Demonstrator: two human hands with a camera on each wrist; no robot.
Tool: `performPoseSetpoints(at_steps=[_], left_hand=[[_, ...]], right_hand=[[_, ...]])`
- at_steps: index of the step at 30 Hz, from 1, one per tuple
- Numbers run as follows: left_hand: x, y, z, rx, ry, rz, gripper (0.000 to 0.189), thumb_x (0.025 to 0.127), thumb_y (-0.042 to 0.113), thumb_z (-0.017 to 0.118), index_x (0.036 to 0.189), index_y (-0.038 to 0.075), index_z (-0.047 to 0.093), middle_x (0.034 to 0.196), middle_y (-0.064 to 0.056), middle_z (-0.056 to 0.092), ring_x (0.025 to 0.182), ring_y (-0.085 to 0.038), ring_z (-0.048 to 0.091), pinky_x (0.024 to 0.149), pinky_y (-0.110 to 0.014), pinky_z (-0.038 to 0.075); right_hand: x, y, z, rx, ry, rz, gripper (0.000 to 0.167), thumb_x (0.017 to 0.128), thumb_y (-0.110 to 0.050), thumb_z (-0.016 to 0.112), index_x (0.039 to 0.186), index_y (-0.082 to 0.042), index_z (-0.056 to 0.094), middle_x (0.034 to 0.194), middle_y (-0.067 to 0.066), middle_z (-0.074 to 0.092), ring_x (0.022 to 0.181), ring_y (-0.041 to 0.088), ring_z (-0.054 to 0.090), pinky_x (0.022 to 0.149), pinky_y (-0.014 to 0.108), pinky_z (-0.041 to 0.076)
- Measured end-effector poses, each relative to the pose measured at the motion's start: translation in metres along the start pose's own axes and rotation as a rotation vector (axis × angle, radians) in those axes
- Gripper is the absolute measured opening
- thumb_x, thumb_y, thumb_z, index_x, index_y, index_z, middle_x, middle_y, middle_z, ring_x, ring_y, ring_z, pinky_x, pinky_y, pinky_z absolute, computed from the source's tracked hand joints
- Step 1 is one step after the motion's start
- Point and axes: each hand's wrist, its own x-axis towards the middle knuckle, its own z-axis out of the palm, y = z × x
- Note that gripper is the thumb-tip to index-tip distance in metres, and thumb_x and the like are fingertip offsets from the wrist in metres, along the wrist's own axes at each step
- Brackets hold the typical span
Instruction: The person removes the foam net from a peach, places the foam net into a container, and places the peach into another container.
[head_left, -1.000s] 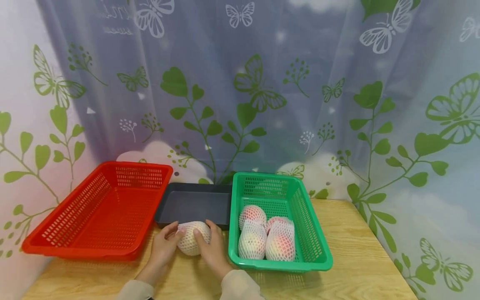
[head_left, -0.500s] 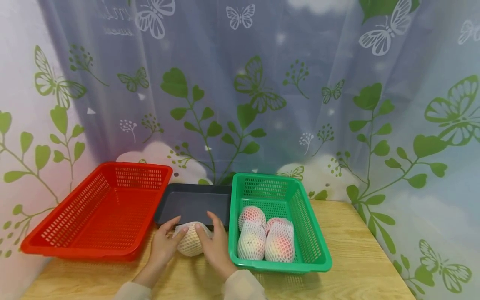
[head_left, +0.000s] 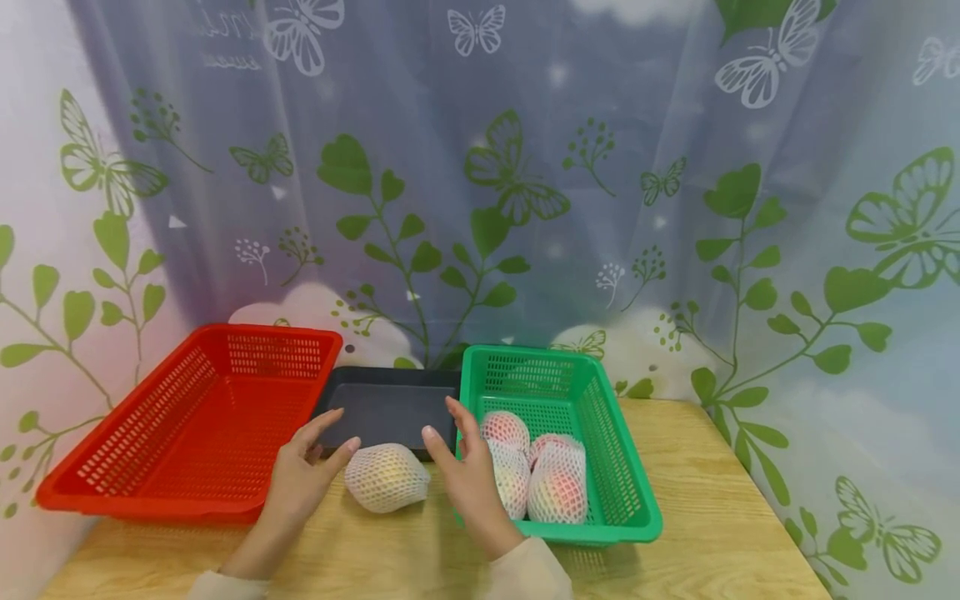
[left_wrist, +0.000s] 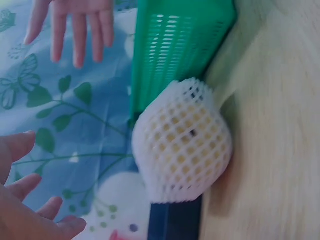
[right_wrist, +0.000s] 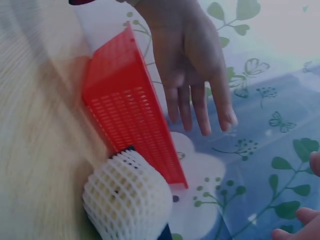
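Observation:
A pale yellow round fruit in a white foam net sits on the table just in front of the dark tray. My left hand hovers at its left side, fingers spread and apart from it. On the other side my right hand is held away too, with nothing in its grasp. Seen from the left wrist, the netted fruit shows whole, and my right hand has its fingers extended. The right wrist view shows the palm of my left hand without anything in it.
To the left stands a red slotted basket. A green basket on the right holds several reddish fruits in foam nets, partly behind my right hand. The wooden table ends at a patterned curtain.
Both hands have let go of the netted fruit and drawn apart, the left to the left and the right to the right. The fruit stays on the table, now tipped over slightly.

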Motion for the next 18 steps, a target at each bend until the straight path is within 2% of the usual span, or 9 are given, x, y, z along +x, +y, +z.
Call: performPoseSetpoints(at_steps=[7,14,18], left_hand=[[-0.008,0.001,-0.022,0.048,0.035,0.040,0.059,0.086,0.030,0.072,0.138,0.011,0.051,0.144,-0.013,0.046,0.135,-0.033,0.037,0.102,-0.042,0.037],[-0.018,-0.006,-0.038,0.053,0.044,0.013,0.064,0.085,0.034,0.073,0.141,0.017,0.049,0.145,-0.008,0.046,0.136,-0.030,0.037,0.102,-0.043,0.036],[-0.023,-0.008,-0.044,0.055,0.040,0.001,0.065,0.085,0.035,0.073,0.142,0.017,0.047,0.146,-0.008,0.045,0.135,-0.030,0.037,0.101,-0.042,0.037]], right_hand=[[-0.005,-0.005,-0.025,0.021,0.033,-0.034,0.061,0.096,-0.034,0.059,0.148,-0.018,0.032,0.153,0.006,0.031,0.144,0.027,0.022,0.116,0.054,0.016],[-0.015,-0.004,-0.041,0.011,0.053,-0.021,0.059,0.096,-0.031,0.058,0.148,-0.021,0.032,0.153,0.008,0.031,0.143,0.031,0.023,0.115,0.057,0.015],[-0.020,-0.002,-0.047,-0.003,0.078,-0.011,0.058,0.095,-0.027,0.060,0.147,-0.019,0.035,0.151,0.009,0.034,0.142,0.032,0.025,0.115,0.057,0.016]])
